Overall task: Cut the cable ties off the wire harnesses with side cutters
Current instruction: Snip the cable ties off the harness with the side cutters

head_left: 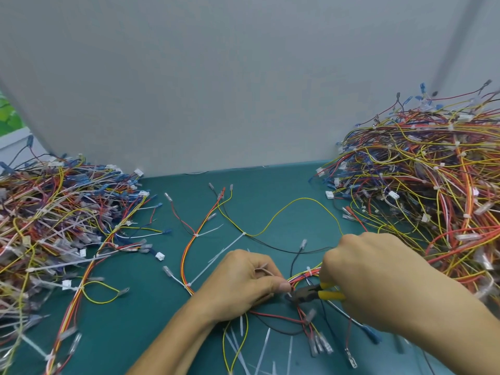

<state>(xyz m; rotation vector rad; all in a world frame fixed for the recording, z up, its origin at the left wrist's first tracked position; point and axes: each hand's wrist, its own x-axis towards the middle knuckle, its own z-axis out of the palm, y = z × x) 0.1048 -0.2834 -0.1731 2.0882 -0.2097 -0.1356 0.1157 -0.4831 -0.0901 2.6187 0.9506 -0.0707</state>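
Note:
A wire harness of red, orange, yellow and black wires lies spread over the green mat, with white cable ties still around it. My left hand pinches the bundled wires at the front centre. My right hand grips the yellow-handled side cutters. Their dark jaws point left and sit at the bundle right beside my left thumb. Another white tie wraps the bundle just above the jaws.
A large heap of harnesses fills the right side, and a second heap fills the left. Cut white tie pieces lie at the front edge of the green mat. A grey wall stands behind.

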